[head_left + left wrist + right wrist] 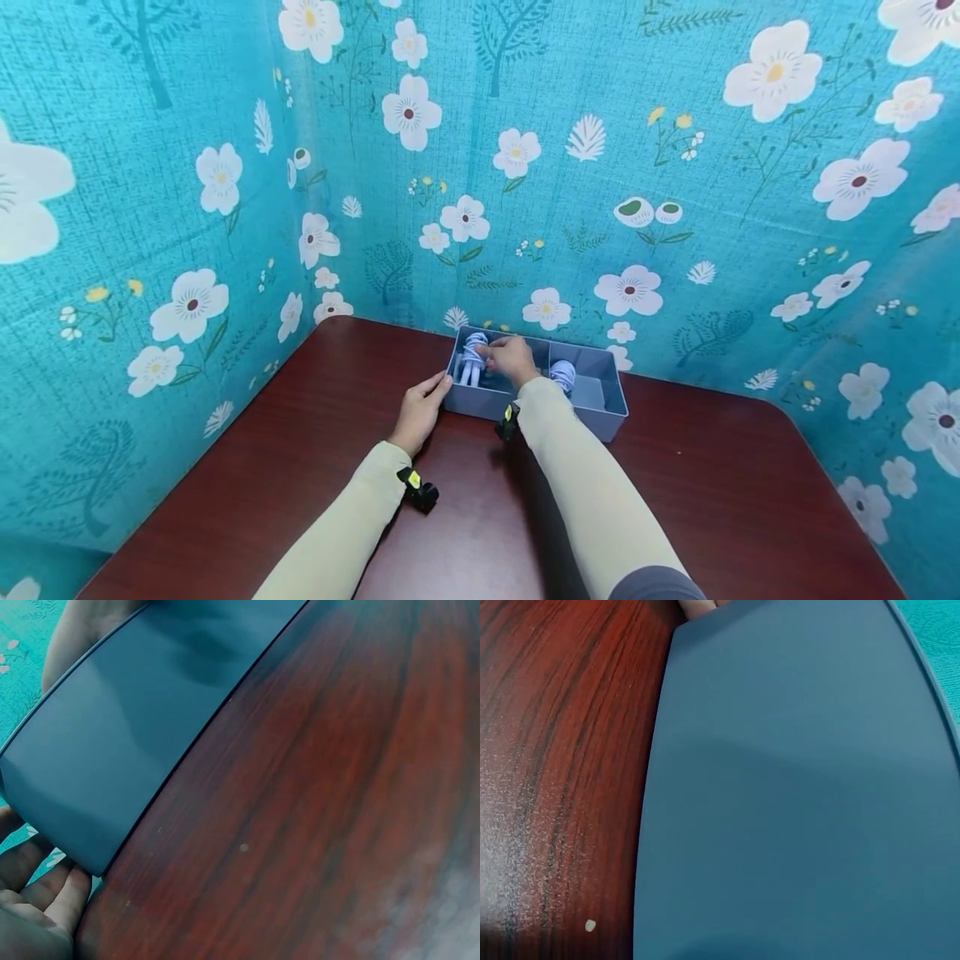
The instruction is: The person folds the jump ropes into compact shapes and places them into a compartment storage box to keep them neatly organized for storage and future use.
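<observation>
A grey-blue divided box (480, 403) stands near the back of the table. My left hand (420, 412) rests at its left front corner; in the left wrist view, the fingers (69, 900) lie along the end wall. Over the left compartment, my right hand (513, 360) reaches down and pinches a wound bundle of pale cord (472, 360) at its upper right side. Two pale straight ends hang from this bundle towards the front. Another wound bundle (562, 377) lies in the right part, beyond a divider, partly behind the right forearm.
The dark red wooden table (720, 483) extends in front of the box and to both sides. Behind the box hangs a turquoise flowered cloth (555, 250), close to its back wall. A tiny pale speck (590, 925) lies on the wood by the front wall.
</observation>
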`<state>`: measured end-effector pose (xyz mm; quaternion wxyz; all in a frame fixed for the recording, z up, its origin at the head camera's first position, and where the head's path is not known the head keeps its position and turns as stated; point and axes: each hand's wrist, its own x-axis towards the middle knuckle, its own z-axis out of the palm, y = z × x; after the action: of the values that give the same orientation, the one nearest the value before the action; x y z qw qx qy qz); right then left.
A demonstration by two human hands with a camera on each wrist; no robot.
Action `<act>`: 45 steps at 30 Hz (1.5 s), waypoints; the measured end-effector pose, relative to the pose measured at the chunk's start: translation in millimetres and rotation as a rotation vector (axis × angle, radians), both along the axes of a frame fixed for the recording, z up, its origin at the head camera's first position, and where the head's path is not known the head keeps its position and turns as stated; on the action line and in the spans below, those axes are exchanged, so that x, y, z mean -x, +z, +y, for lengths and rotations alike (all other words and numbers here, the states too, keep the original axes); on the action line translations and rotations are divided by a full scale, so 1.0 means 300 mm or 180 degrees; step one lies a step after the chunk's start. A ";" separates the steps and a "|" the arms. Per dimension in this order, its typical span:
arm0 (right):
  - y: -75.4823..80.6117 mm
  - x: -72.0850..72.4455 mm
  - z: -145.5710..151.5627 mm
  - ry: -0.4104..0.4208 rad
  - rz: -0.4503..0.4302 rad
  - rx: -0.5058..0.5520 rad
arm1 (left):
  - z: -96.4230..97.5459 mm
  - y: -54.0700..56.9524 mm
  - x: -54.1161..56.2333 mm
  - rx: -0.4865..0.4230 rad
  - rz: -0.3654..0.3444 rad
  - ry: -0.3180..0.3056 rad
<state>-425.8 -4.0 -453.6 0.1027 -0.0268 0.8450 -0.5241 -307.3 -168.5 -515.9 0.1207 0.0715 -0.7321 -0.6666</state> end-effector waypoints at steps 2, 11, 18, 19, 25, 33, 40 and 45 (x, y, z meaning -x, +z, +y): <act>-0.004 -0.002 -0.007 0.0047 -0.0052 -0.0023 | -0.002 -0.004 -0.005 -0.0033 -0.0016 0.0006; -0.010 0.013 -0.026 0.0176 -0.0213 -0.0247 | 0.006 -0.004 -0.012 -0.0077 0.0028 -0.0031; -0.021 0.042 -0.024 0.0179 -0.0225 -0.0416 | 0.023 -0.006 0.003 -0.0038 0.0159 -0.0024; -0.023 0.042 -0.025 0.0175 -0.0247 -0.0419 | 0.025 -0.007 0.003 -0.0029 0.0143 -0.0020; -0.034 0.046 -0.032 0.0185 -0.0341 -0.0407 | 0.025 -0.013 0.003 -0.0038 0.0107 -0.0030; -0.058 0.066 -0.043 0.0261 -0.0361 -0.0464 | 0.019 -0.007 0.005 -0.0053 0.0112 0.0008; -0.051 0.062 -0.052 0.0277 -0.0340 -0.0547 | 0.011 -0.012 0.009 -0.0018 0.0156 0.0030; -0.047 0.062 -0.056 0.0347 -0.0317 -0.0728 | 0.006 -0.013 0.011 -0.0013 0.0166 0.0035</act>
<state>-444.4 -20.9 -467.8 0.1752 -0.0348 0.8904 -0.4186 -310.6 -166.7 -519.9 0.1433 0.0583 -0.7269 -0.6691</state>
